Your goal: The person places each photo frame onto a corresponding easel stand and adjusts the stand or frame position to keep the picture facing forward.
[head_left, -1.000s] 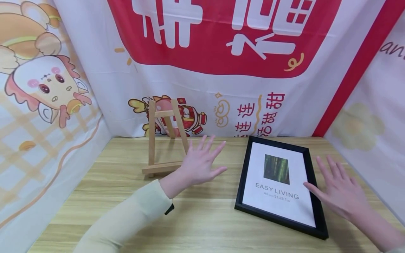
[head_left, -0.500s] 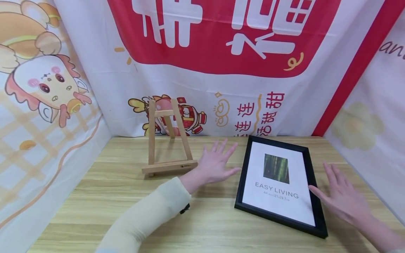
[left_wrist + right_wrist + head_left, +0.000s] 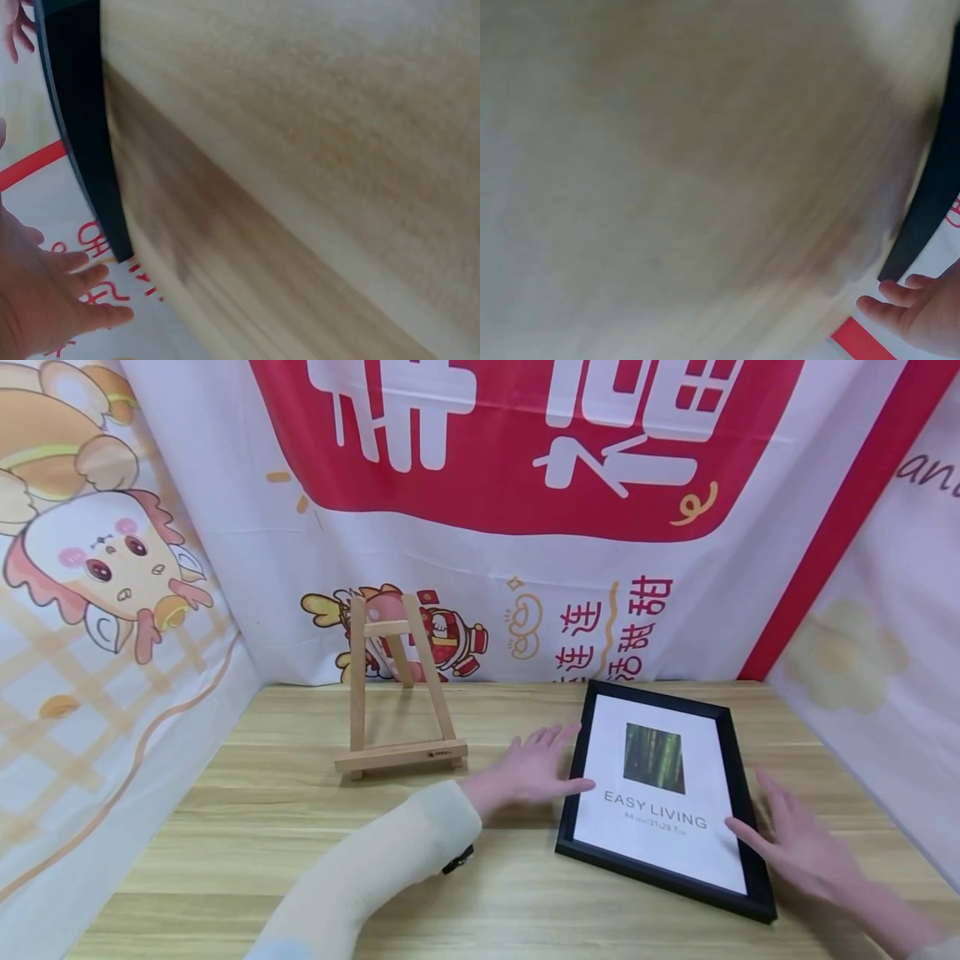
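A black picture frame (image 3: 671, 777) lies flat on the table at the right, holding a white sheet with a green forest picture and "EASY LIVING". My left hand (image 3: 536, 770) is at its left edge, fingers extended and thumb reaching over the black border. At the opposite side, my right hand (image 3: 802, 843) has its thumb over the right border and the other fingers along the outside. Whether either hand touches the frame is unclear. Both wrist views show the frame's dark side beside outstretched fingers. A small wooden easel (image 3: 405, 755) stands upright left of the frame.
The wood-grain table (image 3: 225, 835) ends at a white cloth backdrop (image 3: 480, 560) with red print. Printed cloths (image 3: 97, 635) also hang along the left and right sides. A black wristband (image 3: 458, 859) sits at my left cuff.
My left hand has moved right and slightly nearer, from in front of the easel to the frame's left edge. My right hand has shifted slightly toward me. Frame and easel stay put.
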`<action>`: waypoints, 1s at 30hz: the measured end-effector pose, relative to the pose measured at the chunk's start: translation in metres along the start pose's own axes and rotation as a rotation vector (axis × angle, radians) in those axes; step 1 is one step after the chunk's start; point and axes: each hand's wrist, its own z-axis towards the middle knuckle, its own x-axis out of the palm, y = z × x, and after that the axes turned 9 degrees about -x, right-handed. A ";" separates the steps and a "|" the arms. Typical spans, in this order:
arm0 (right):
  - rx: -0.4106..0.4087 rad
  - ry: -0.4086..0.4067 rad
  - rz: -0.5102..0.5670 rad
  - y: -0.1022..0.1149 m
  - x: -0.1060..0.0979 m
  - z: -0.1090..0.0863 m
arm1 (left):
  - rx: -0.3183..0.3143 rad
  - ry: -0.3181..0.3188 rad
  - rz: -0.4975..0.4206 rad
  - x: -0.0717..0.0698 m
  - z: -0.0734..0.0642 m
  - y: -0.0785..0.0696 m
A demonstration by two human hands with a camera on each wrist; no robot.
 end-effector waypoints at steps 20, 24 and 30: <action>-0.041 0.011 0.224 -0.013 0.010 0.001 | -0.001 0.137 -0.188 0.021 0.009 0.007; -0.053 0.002 0.260 -0.011 0.012 0.002 | -0.005 0.138 -0.231 0.021 0.011 0.007; -0.008 -0.002 0.333 -0.011 0.013 0.004 | -0.067 0.150 -0.371 0.024 0.016 0.004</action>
